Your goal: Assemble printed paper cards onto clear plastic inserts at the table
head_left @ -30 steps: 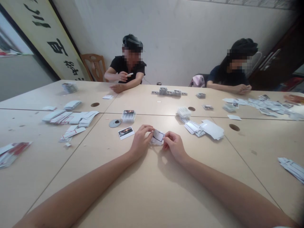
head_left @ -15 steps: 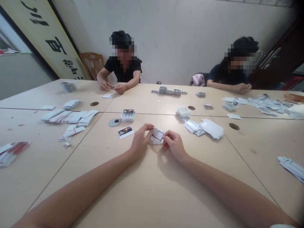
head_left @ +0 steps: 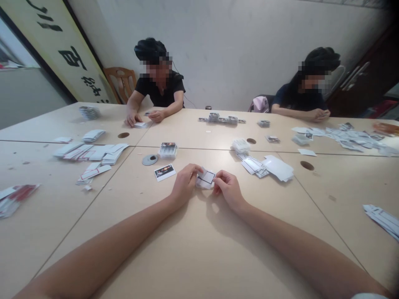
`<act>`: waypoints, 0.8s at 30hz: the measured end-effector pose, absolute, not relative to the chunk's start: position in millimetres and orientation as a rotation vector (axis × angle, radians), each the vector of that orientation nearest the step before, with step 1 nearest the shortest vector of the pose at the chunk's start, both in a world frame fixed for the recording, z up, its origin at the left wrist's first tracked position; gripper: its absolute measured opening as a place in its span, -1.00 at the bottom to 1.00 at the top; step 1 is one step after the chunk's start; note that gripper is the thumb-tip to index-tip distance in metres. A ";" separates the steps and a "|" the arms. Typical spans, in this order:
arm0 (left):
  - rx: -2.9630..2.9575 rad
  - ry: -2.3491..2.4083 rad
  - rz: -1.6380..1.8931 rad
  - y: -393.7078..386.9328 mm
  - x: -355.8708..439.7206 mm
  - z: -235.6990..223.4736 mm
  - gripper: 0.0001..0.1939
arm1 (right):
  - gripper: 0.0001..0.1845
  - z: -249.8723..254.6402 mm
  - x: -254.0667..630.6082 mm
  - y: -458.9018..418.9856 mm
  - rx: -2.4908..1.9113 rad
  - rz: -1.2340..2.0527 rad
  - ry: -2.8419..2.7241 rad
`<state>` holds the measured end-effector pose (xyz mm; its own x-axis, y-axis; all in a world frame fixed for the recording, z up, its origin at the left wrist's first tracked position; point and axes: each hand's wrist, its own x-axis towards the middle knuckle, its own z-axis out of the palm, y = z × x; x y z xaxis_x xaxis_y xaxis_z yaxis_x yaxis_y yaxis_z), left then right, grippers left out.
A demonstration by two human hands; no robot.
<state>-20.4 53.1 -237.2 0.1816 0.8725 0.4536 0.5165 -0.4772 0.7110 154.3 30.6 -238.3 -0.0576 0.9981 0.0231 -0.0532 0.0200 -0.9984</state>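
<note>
Between my hands is a small white card (head_left: 207, 177) with a black line border. A clear plastic piece (head_left: 204, 186) shows under its lower edge. My left hand (head_left: 183, 185) is closed at the card's left side, its fingertips at a small pale flap by the upper left corner. At the right edge, my right hand (head_left: 230, 187) pinches the card between thumb and fingers. Left of my left hand lies a printed dark picture card (head_left: 165, 172) with a white margin. Behind it stands a clear plastic box (head_left: 168, 151) with a similar picture on top.
A grey round disc (head_left: 150, 160) lies beside the box. White cards (head_left: 278, 168) and a stack of clear cases (head_left: 241, 145) are ahead right. Long stacks of white cards (head_left: 90, 152) spread ahead left. Two people (head_left: 158, 91) sit opposite, handling small items. Cable holes (head_left: 307, 165) pierce the table.
The pale flap over the bordered card has shifted up and left with my left fingers, exposing more card. My right hand stays put. The person opposite left has moved a hand to white cards.
</note>
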 end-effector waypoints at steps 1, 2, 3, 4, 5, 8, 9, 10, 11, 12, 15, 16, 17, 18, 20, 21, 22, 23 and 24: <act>2.078 1.299 1.221 53.1 -20.4 -236.7 -0.76 | -0.87 -238.1 154.4 30.6 -1.124 1.261 -1.222; 2.086 1.295 1.228 53.1 -20.3 -236.2 -0.75 | -0.87 -238.1 154.4 30.7 -1.120 1.262 -1.221; 2.090 1.294 1.234 53.2 -20.1 -235.8 -0.74 | -0.87 -238.0 154.3 30.8 -1.117 1.263 -1.221; 2.089 1.297 1.239 53.2 -20.0 -235.4 -0.74 | -0.86 -237.9 154.2 31.0 -1.116 1.262 -1.220; 2.086 1.300 1.243 53.1 -19.8 -235.1 -0.74 | -0.86 -237.9 153.9 31.2 -1.116 1.262 -1.220; 2.093 1.305 1.233 52.1 -19.2 -234.2 -0.74 | -0.86 -237.9 153.3 31.4 -1.121 1.260 -1.218; 2.104 1.304 1.220 51.6 -19.1 -233.9 -0.74 | -0.86 -237.9 153.3 31.4 -1.123 1.260 -1.217; 2.118 1.304 1.205 51.2 -19.0 -233.6 -0.74 | -0.86 -237.9 153.3 31.3 -1.123 1.260 -1.216; 2.132 1.307 1.188 50.9 -19.0 -233.4 -0.74 | -0.86 -237.9 153.4 31.3 -1.125 1.260 -1.217; 2.144 1.313 1.169 50.7 -19.0 -233.2 -0.74 | -0.85 -237.8 153.5 31.2 -1.126 1.260 -1.218; 2.183 1.334 1.108 50.9 -19.4 -233.5 -0.74 | -0.85 -237.5 153.8 31.1 -1.126 1.258 -1.223; 2.197 1.339 1.092 51.1 -19.6 -233.8 -0.74 | -0.85 -237.4 153.8 31.1 -1.125 1.256 -1.224; 2.208 1.344 1.081 51.3 -19.7 -234.2 -0.73 | -0.85 -237.3 153.7 31.0 -1.124 1.255 -1.225; 2.218 1.349 1.072 51.4 -19.7 -234.6 -0.73 | -0.85 -237.2 153.6 30.9 -1.125 1.254 -1.224; 2.232 1.366 1.049 51.1 -19.7 -235.2 -0.72 | -0.85 -237.2 153.5 30.7 -1.126 1.253 -1.224; 2.239 1.376 1.035 50.8 -19.6 -235.3 -0.72 | -0.85 -237.2 153.5 30.5 -1.125 1.253 -1.224; 2.246 1.384 1.017 50.3 -19.5 -235.2 -0.72 | -0.85 -237.2 153.6 30.4 -1.125 1.254 -1.223; 2.250 1.388 1.002 49.8 -19.4 -234.9 -0.72 | -0.85 -237.3 153.6 30.2 -1.124 1.255 -1.222; 2.249 1.392 0.992 49.3 -19.2 -234.5 -0.72 | -0.85 -237.3 153.7 30.1 -1.125 1.255 -1.220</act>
<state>-19.2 49.3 -234.5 0.2863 0.8745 0.3916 0.6557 -0.4768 0.5854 153.7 30.1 -237.3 -0.0533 0.9982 0.0265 -0.0550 0.0236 -0.9982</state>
